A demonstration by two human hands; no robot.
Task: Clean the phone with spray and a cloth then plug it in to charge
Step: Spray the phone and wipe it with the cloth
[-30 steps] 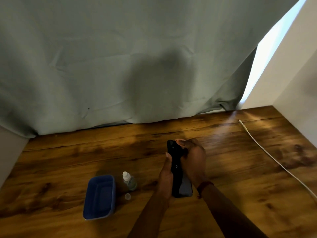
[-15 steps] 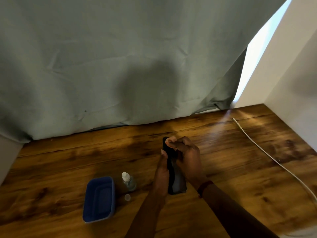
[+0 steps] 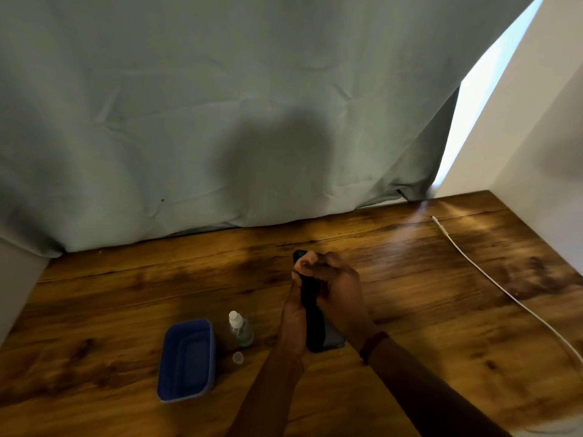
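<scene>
A: Phone (image 3: 310, 307), dark and slim, is held upright on its long edge above the middle of a wooden bench (image 3: 126, 298). What holds it?

B: Both hands. The left hand (image 3: 293, 316) wraps around the phone's left side, fingers closed on it. The right hand (image 3: 339, 288) presses against its right side, fingers curled over the top end; a greyish cloth (image 3: 332, 339) shows just under this hand against the phone's lower part. A dark band sits on the right wrist.

A: Where is the spray?

B: A small clear spray bottle (image 3: 240, 329) with a white nozzle stands on the bench just left of the hands. Its small clear cap (image 3: 238, 357) lies in front of it, apart. Left of the bottle sits a blue plastic tub (image 3: 187, 361), touching neither.

A: And the charger?

B: A white charging cable (image 3: 492, 279) runs along the right side of the bench, its plug end lying free near the back, well apart from the phone. A grey-green curtain (image 3: 220, 121) hangs behind the bench.
</scene>
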